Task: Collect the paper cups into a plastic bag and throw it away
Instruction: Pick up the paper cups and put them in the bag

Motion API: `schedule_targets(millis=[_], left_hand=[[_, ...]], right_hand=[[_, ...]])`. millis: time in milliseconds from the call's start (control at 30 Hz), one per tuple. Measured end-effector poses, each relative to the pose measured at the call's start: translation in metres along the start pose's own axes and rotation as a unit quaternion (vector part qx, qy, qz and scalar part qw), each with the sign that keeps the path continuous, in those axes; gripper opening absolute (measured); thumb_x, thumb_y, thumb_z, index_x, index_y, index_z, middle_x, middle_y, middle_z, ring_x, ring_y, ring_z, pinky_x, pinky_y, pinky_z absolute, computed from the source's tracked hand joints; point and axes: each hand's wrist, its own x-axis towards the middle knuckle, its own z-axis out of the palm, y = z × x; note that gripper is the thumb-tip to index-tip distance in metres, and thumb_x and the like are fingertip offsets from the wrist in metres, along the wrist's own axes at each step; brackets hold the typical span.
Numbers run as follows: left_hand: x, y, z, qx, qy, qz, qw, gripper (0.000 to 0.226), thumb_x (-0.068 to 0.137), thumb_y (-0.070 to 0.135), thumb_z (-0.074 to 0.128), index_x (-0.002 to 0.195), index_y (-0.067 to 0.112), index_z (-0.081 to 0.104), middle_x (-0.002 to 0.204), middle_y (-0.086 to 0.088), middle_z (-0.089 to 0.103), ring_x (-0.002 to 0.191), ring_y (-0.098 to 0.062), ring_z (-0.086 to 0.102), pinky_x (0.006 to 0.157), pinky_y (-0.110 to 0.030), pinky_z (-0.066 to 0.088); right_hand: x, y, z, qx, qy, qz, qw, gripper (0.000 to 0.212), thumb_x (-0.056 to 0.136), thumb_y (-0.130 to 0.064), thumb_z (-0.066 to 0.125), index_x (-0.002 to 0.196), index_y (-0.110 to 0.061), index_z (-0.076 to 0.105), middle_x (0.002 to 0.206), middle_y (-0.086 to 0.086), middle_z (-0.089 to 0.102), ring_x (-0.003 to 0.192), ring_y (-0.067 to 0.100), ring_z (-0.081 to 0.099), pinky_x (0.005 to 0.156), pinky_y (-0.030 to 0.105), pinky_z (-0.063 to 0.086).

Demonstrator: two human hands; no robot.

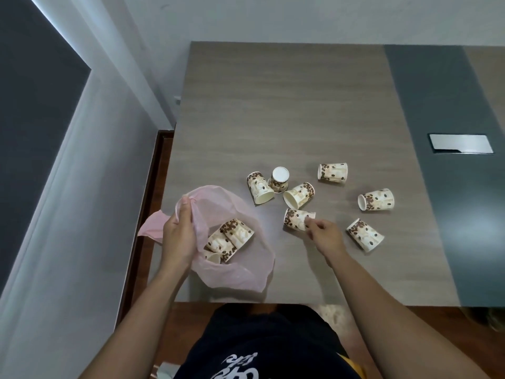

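A pink plastic bag (240, 272) lies open on the near left of the wooden table (287, 110). Inside it are cups with a coffee-bean print (232, 237). My left hand (179, 233) grips the bag's left rim and holds its mouth up. My right hand (325, 236) pinches the rim end of a cup lying on its side (293, 218). Several more cups lie scattered beyond: one on its side (259, 188), one upside down (279, 179), one tipped (299, 195), others at the right (332, 172) (376, 199) (364, 234).
A dark grey strip (442, 105) with a metal cable hatch (460, 143) runs along the table's right part. A white wall stands close on the left, with a gap of floor between it and the table. The table's near edge is at my waist.
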Motion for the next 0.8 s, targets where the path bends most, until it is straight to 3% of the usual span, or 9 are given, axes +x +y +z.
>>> schedule_targets(millis=[100,200,300,400,467,567,633,700,800], left_hand=[[0.002,0.006,0.005,0.01,-0.001,0.015,1.0,0.065,0.082,0.104,0.047,0.093,0.051,0.083,0.091,0.016,0.086,0.083,0.005,0.079,0.077,-0.032,0.058],[0.01,0.003,0.011,0.019,-0.012,0.019,1.0,0.076,0.092,0.095,0.048,0.093,0.026,0.082,0.087,-0.003,0.084,0.079,-0.006,0.08,0.075,-0.035,0.059],[0.01,0.008,0.015,0.017,-0.042,0.029,0.999,0.08,0.094,0.092,0.049,0.1,0.02,0.083,0.093,-0.007,0.085,0.088,-0.018,0.082,0.078,-0.035,0.062],[0.003,0.017,0.013,0.027,-0.068,0.04,0.997,0.075,0.096,0.091,0.049,0.089,0.023,0.079,0.081,-0.004,0.081,0.071,-0.008,0.077,0.061,-0.02,0.058],[-0.001,0.021,0.012,0.025,-0.089,0.043,0.995,0.075,0.096,0.09,0.051,0.087,0.021,0.077,0.075,0.0,0.077,0.066,-0.007,0.073,0.058,-0.021,0.057],[-0.005,0.029,0.001,-0.017,-0.151,0.028,0.988,0.068,0.095,0.086,0.056,0.102,0.025,0.085,0.1,-0.018,0.085,0.09,-0.026,0.085,0.083,-0.044,0.068],[-0.007,0.038,-0.007,-0.055,-0.159,0.03,0.985,0.062,0.092,0.083,0.06,0.103,0.03,0.088,0.105,-0.021,0.083,0.094,-0.029,0.084,0.089,-0.048,0.066],[-0.008,0.044,-0.017,-0.115,-0.139,0.037,0.983,0.05,0.093,0.074,0.066,0.102,0.032,0.091,0.095,-0.012,0.086,0.087,-0.019,0.082,0.079,-0.037,0.066],[-0.004,0.051,-0.03,-0.209,-0.14,0.031,0.967,0.035,0.105,0.054,0.066,0.108,0.03,0.09,0.1,0.002,0.086,0.09,-0.011,0.082,0.073,-0.028,0.066]], right_hand=[[-0.007,-0.006,-0.009,0.012,0.034,-0.03,0.999,0.037,0.11,-0.04,0.064,0.093,-0.014,0.084,0.078,0.004,0.077,0.075,0.014,0.073,0.077,0.035,0.053],[-0.025,-0.019,-0.002,0.016,-0.024,-0.083,0.996,0.034,0.109,-0.038,0.067,0.085,-0.019,0.081,0.075,0.001,0.079,0.06,0.006,0.07,0.068,0.032,0.055],[-0.05,-0.035,0.024,-0.004,-0.141,-0.156,0.978,0.022,0.107,-0.028,0.071,0.089,-0.02,0.083,0.091,0.006,0.084,0.073,0.013,0.072,0.08,0.044,0.062],[-0.076,-0.055,0.061,-0.081,-0.217,-0.234,0.944,0.018,0.103,-0.035,0.071,0.098,-0.026,0.085,0.103,-0.008,0.084,0.089,0.011,0.077,0.09,0.036,0.062],[-0.088,-0.065,0.084,-0.118,-0.238,-0.27,0.925,0.02,0.104,-0.038,0.069,0.105,-0.027,0.085,0.111,-0.011,0.081,0.096,0.009,0.075,0.093,0.03,0.06],[-0.098,-0.073,0.107,-0.133,-0.263,-0.308,0.905,0.022,0.109,-0.028,0.066,0.119,-0.02,0.084,0.115,-0.006,0.081,0.101,0.012,0.074,0.094,0.027,0.056],[-0.1,-0.076,0.112,-0.121,-0.262,-0.321,0.902,0.024,0.111,-0.021,0.064,0.121,-0.013,0.084,0.115,-0.003,0.081,0.107,0.014,0.073,0.096,0.024,0.053],[-0.098,-0.075,0.111,-0.101,-0.225,-0.296,0.923,0.026,0.112,-0.017,0.061,0.121,-0.009,0.084,0.121,0.002,0.082,0.114,0.014,0.072,0.098,0.019,0.051],[-0.085,-0.068,0.096,-0.146,-0.138,-0.236,0.951,0.026,0.11,-0.019,0.064,0.126,-0.011,0.082,0.132,0.006,0.08,0.129,0.022,0.069,0.111,0.031,0.05]])
